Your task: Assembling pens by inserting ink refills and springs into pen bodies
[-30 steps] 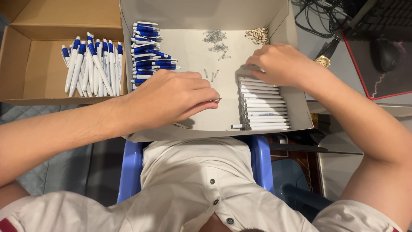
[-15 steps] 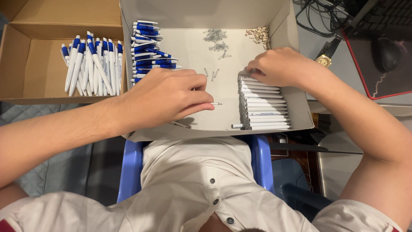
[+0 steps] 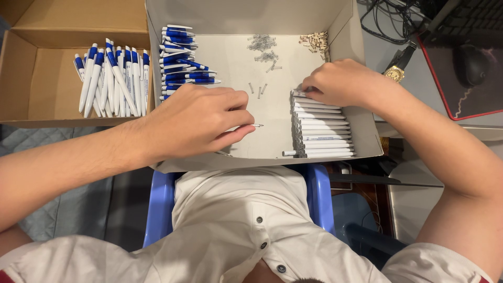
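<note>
My left hand (image 3: 196, 120) rests low in the cardboard box (image 3: 361, 36), fingers pinched on a thin pen refill (image 3: 253, 125) whose tip pokes out to the right. My right hand (image 3: 343, 81) is curled over the far end of a row of white pen barrels (image 3: 319, 128) and touches the topmost barrel. A stack of blue and white pen parts (image 3: 181, 57) lies just beyond my left hand. Small metal springs (image 3: 263, 46) and a heap of tiny beige pieces (image 3: 316, 41) lie at the back of the box.
A second cardboard box (image 3: 31, 63) at the left holds several finished blue and white pens (image 3: 112, 78). To the right lie a mouse (image 3: 470, 63) on a red-edged pad, cables and a gold-coloured watch (image 3: 394, 72). A blue chair (image 3: 160, 204) shows below the box.
My left hand has drawn slightly toward me with the refill. My right hand has shifted a little along the far end of the white barrels.
</note>
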